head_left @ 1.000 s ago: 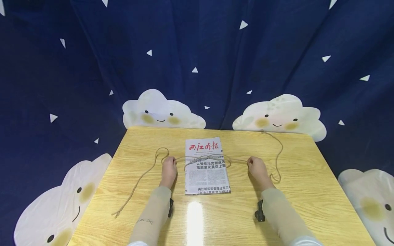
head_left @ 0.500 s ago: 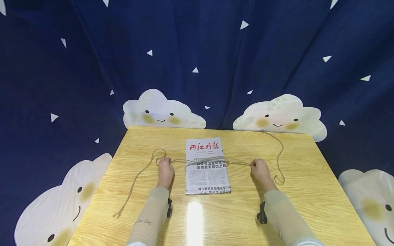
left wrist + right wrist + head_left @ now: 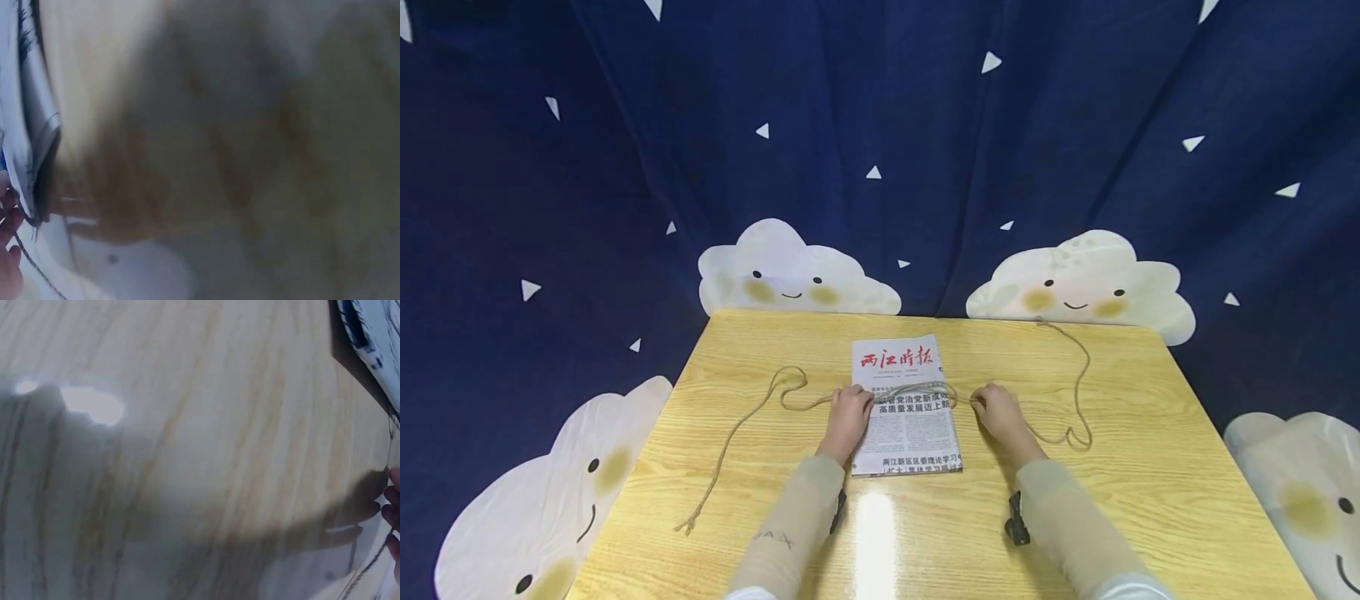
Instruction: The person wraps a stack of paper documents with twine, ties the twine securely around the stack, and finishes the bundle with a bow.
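Note:
A folded newspaper [image 3: 904, 442] with a red title lies near the middle of the table. Brown twine [image 3: 917, 387] crosses over it, with strands overlapping in a loose loop on the paper. My left hand [image 3: 848, 417] pinches the twine at the paper's left edge. Just beyond the right edge, my right hand [image 3: 1000, 412] pinches the twine on that side. In the left wrist view, fingers [image 3: 9, 231] hold the twine beside the newspaper [image 3: 25, 119]. The right wrist view shows fingertips [image 3: 392, 506] with twine [image 3: 369, 567] running below them.
One twine tail trails to the front left of the wooden table [image 3: 955, 533]; the other curves to its back edge. A dark blue curtain [image 3: 880, 108] with printed clouds hangs behind and at the sides. Light glares off the tabletop at the front.
My left hand has moved right, from beside the newspaper to its left edge. My right hand first shifted slightly right, then moved left towards the paper. Both hands keep hold of the twine.

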Demonstrator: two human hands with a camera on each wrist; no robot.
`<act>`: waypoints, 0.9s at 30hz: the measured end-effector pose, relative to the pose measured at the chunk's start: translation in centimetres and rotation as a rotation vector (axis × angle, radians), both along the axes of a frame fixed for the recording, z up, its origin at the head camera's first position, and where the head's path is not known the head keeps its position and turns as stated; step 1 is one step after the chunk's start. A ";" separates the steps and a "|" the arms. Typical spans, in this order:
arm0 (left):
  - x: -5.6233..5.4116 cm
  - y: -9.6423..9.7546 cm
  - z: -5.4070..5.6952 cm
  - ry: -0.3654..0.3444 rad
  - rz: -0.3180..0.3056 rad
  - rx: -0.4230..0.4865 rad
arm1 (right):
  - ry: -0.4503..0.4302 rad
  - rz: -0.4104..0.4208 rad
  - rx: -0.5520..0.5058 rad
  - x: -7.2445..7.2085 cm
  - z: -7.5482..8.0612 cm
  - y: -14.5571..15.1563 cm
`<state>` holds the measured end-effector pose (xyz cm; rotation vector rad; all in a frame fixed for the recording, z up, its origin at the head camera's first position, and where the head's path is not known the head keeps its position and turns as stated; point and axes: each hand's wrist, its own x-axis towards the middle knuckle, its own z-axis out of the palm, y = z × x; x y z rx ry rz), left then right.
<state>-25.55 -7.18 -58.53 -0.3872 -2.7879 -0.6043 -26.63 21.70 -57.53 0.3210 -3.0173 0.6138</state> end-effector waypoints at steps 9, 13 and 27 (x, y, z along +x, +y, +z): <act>0.3 -1.4 -0.7 0.152 0.047 0.074 | 0.020 -0.040 -0.059 0.0 -0.1 0.7; 0.4 -2.4 -1.1 0.160 0.058 0.103 | -0.021 -0.046 -0.083 0.2 0.2 1.0; 1.7 -2.6 -0.5 0.133 -0.003 0.115 | -0.044 -0.002 -0.217 -1.2 0.5 0.1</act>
